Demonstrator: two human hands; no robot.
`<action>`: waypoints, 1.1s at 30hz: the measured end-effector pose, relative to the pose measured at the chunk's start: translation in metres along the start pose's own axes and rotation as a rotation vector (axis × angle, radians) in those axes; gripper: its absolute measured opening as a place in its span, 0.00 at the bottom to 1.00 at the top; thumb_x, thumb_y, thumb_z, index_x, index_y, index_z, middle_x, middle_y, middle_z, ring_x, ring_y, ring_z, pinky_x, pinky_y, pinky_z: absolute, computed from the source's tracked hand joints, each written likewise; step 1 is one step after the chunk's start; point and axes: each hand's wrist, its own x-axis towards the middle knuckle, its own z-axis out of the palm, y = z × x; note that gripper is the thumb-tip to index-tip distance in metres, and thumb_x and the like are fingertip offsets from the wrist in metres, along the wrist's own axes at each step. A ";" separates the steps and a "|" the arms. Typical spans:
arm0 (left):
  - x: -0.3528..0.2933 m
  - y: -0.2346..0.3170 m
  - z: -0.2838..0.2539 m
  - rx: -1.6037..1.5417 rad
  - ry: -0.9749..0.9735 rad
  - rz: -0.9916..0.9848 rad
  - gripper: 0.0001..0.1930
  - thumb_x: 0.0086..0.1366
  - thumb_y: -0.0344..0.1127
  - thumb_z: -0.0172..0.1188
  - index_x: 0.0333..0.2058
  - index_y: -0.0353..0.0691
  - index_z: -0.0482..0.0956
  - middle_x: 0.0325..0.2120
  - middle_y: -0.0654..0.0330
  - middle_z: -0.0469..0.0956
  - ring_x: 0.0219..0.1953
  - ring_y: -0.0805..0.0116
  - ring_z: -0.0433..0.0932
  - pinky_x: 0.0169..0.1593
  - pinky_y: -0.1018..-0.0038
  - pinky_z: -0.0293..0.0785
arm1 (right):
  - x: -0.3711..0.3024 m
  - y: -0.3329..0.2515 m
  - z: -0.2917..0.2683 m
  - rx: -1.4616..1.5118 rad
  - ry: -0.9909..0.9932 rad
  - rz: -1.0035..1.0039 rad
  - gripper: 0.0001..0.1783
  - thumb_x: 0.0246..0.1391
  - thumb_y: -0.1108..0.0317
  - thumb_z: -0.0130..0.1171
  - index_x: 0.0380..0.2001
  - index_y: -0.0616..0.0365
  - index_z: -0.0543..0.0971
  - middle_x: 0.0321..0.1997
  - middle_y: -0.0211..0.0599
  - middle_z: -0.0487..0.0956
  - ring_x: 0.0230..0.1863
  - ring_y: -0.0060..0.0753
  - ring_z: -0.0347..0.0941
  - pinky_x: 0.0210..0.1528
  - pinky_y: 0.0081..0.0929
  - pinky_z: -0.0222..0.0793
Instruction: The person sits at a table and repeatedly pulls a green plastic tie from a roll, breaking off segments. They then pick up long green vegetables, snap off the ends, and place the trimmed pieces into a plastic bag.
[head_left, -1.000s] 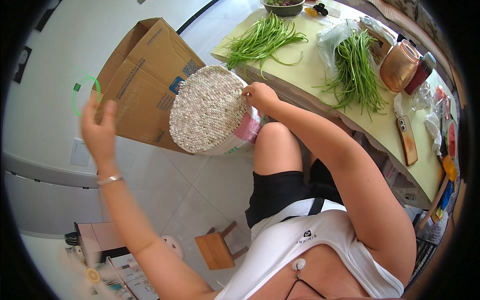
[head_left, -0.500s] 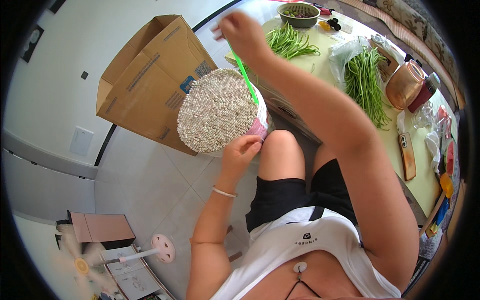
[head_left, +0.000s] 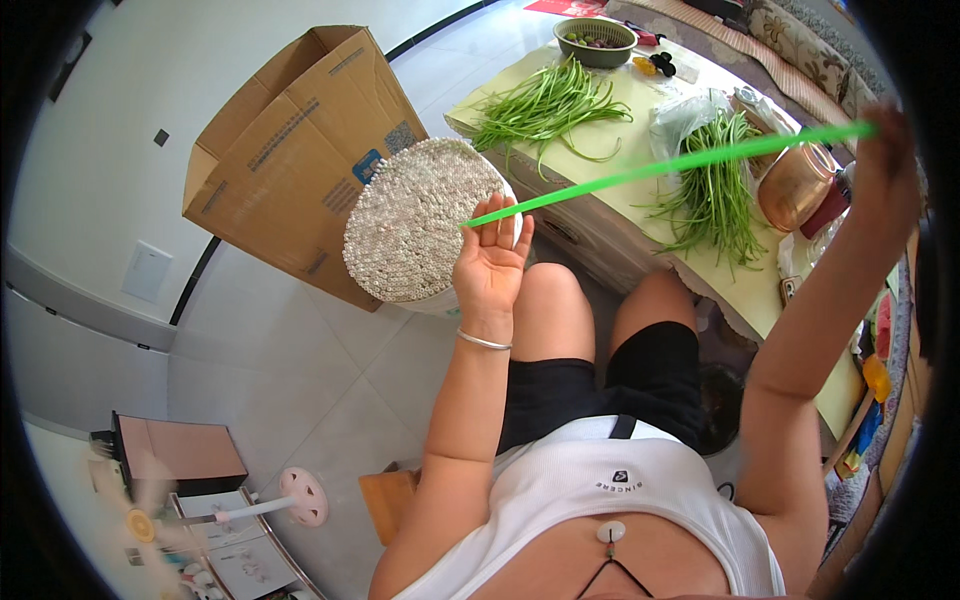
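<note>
Green strap (head_left: 700, 160) stretched from beside white bundle (head_left: 425, 215) across over table (head_left: 755, 288) | left hand (head_left: 492, 268): palm up, fingers unclosed at near end | right hand (head_left: 888, 155): blurred, gripping far end | step: probably straightening | next: calls for controlled tension

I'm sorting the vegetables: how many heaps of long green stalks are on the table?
2: the left heap lies at the table's left end; the right heap lies beside the plastic bag, partly behind the green strip. The bag may hide more.

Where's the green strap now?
In the head view's upper right, the green strap stretches from the left hand to the right hand, passing before green stems.
</note>
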 end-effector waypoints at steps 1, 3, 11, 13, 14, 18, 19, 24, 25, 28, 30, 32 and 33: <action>0.000 0.001 -0.003 -0.035 -0.072 0.012 0.19 0.72 0.45 0.39 0.48 0.40 0.73 0.52 0.54 0.74 0.56 0.55 0.71 0.62 0.47 0.63 | -0.021 -0.008 -0.027 0.058 0.053 0.019 0.14 0.61 0.72 0.45 0.46 0.67 0.73 0.36 0.42 0.73 0.35 0.36 0.67 0.47 0.36 0.64; 0.001 -0.001 -0.012 -0.102 -0.211 0.030 0.18 0.72 0.45 0.42 0.47 0.40 0.74 0.53 0.53 0.74 0.57 0.55 0.71 0.62 0.47 0.63 | -0.075 -0.001 -0.065 0.161 0.240 -0.016 0.14 0.59 0.71 0.48 0.46 0.67 0.73 0.36 0.43 0.73 0.33 0.33 0.65 0.42 0.33 0.62; -0.027 0.018 0.033 -0.075 -0.484 0.078 0.08 0.65 0.39 0.57 0.34 0.40 0.75 0.22 0.65 0.66 0.26 0.75 0.64 0.35 0.75 0.64 | -0.163 0.054 -0.102 0.663 0.318 0.144 0.11 0.63 0.63 0.48 0.39 0.61 0.72 0.19 0.25 0.58 0.20 0.23 0.50 0.23 0.25 0.49; -0.042 0.041 0.042 0.087 -0.727 -0.026 0.07 0.66 0.37 0.55 0.35 0.42 0.77 0.20 0.66 0.68 0.22 0.74 0.66 0.28 0.75 0.60 | -0.165 0.051 -0.070 0.418 0.083 0.216 0.11 0.63 0.61 0.49 0.36 0.58 0.73 0.17 0.25 0.60 0.18 0.24 0.52 0.21 0.25 0.48; -0.051 0.048 0.050 0.249 -0.833 -0.065 0.08 0.65 0.36 0.56 0.31 0.40 0.78 0.17 0.65 0.69 0.19 0.74 0.65 0.25 0.74 0.59 | -0.171 0.047 -0.059 0.217 -0.029 0.259 0.11 0.63 0.61 0.50 0.35 0.57 0.74 0.17 0.26 0.62 0.17 0.24 0.54 0.20 0.25 0.48; -0.097 0.047 0.077 1.125 -0.886 -0.234 0.09 0.59 0.34 0.60 0.24 0.33 0.80 0.13 0.60 0.70 0.14 0.70 0.65 0.19 0.71 0.58 | -0.189 0.060 0.016 -0.528 -0.554 0.613 0.11 0.58 0.61 0.56 0.28 0.56 0.76 0.23 0.34 0.76 0.20 0.34 0.69 0.21 0.32 0.60; -0.108 0.047 0.081 1.373 -0.862 -0.289 0.08 0.57 0.32 0.62 0.28 0.31 0.80 0.14 0.58 0.70 0.16 0.67 0.68 0.21 0.72 0.61 | -0.195 0.076 0.034 -0.749 -0.709 0.674 0.10 0.57 0.63 0.58 0.28 0.58 0.76 0.27 0.37 0.78 0.23 0.38 0.72 0.24 0.36 0.64; -0.125 0.013 0.058 1.759 -0.745 -0.258 0.04 0.55 0.28 0.62 0.28 0.34 0.80 0.17 0.55 0.72 0.19 0.60 0.70 0.24 0.70 0.65 | -0.235 0.118 0.058 -1.045 -1.036 0.631 0.09 0.49 0.68 0.63 0.28 0.59 0.73 0.20 0.38 0.69 0.24 0.45 0.71 0.25 0.37 0.65; -0.129 0.010 0.054 1.793 -0.725 -0.223 0.04 0.55 0.28 0.62 0.28 0.34 0.79 0.17 0.54 0.72 0.19 0.59 0.70 0.24 0.69 0.66 | -0.244 0.122 0.060 -1.055 -1.034 0.624 0.09 0.50 0.67 0.62 0.27 0.58 0.72 0.20 0.36 0.70 0.23 0.43 0.71 0.25 0.36 0.66; -0.132 0.004 0.044 1.843 -0.661 -0.183 0.05 0.55 0.27 0.62 0.28 0.32 0.79 0.17 0.55 0.72 0.19 0.63 0.70 0.25 0.72 0.65 | -0.259 0.128 0.061 -1.127 -1.096 0.682 0.07 0.50 0.66 0.60 0.29 0.56 0.74 0.20 0.34 0.72 0.24 0.41 0.73 0.26 0.36 0.68; -0.133 0.002 0.038 1.872 -0.655 -0.154 0.04 0.54 0.26 0.62 0.28 0.31 0.79 0.17 0.55 0.72 0.19 0.62 0.69 0.25 0.71 0.65 | -0.263 0.133 0.061 -1.179 -1.135 0.692 0.06 0.50 0.67 0.59 0.30 0.56 0.75 0.20 0.34 0.73 0.24 0.40 0.74 0.26 0.36 0.68; -0.133 0.001 0.035 1.910 -0.665 -0.149 0.04 0.54 0.26 0.62 0.27 0.31 0.79 0.17 0.54 0.72 0.19 0.61 0.69 0.24 0.71 0.65 | -0.268 0.136 0.059 -1.203 -1.150 0.705 0.06 0.48 0.68 0.59 0.30 0.57 0.75 0.20 0.34 0.73 0.24 0.40 0.75 0.27 0.36 0.68; -0.133 0.000 0.034 1.940 -0.672 -0.152 0.04 0.53 0.26 0.62 0.27 0.31 0.78 0.17 0.53 0.72 0.19 0.60 0.70 0.24 0.70 0.65 | -0.269 0.137 0.059 -1.215 -1.158 0.710 0.05 0.48 0.69 0.59 0.29 0.57 0.75 0.20 0.34 0.73 0.24 0.40 0.75 0.27 0.36 0.68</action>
